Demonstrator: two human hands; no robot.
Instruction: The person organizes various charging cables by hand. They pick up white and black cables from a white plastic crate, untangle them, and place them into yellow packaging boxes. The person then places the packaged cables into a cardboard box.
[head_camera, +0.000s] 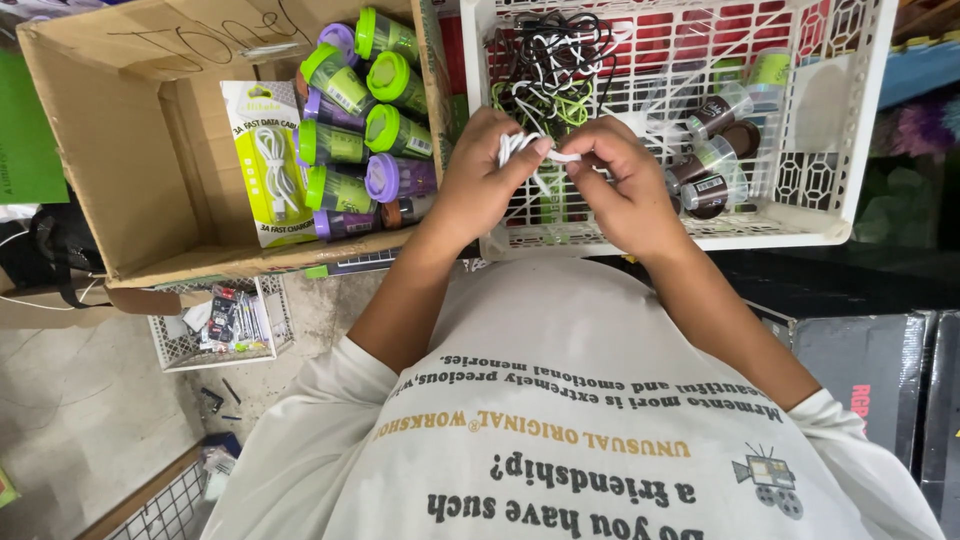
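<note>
White cable (520, 148), coiled in small loops, sits between both hands just above the near edge of the white plastic crate (860, 150). Left hand (480, 185) grips the looped bundle, fingers (515, 165) closed round it w/ thumb on top. Right hand (625, 180) pinches a strand of the same cable, fingers (590, 150) pressed together on it, close to the left thumb. Hands nearly touching; cable runs between them.

Inside crate, behind the hands: tangle of black-and-white cables (555, 50) plus some green cables (530, 105) beneath. To the right in the crate, clear tubes w/ brown caps (715, 150) lying in a loose heap.

Cardboard box (120, 130) stands left of the crate, sides touching or just beside, can't tell which. It holds round tubs w/ green and purple lids (365, 110), stacked on their sides, approx two columns. A packaged white cable on a yellow-green card (268, 160) leans beside them on the left.

Lower left, on the floor: small white basket (215, 325) w/ odd small items in it. Person's pale printed shirt (580, 430) fills the bottom of the view.
</note>
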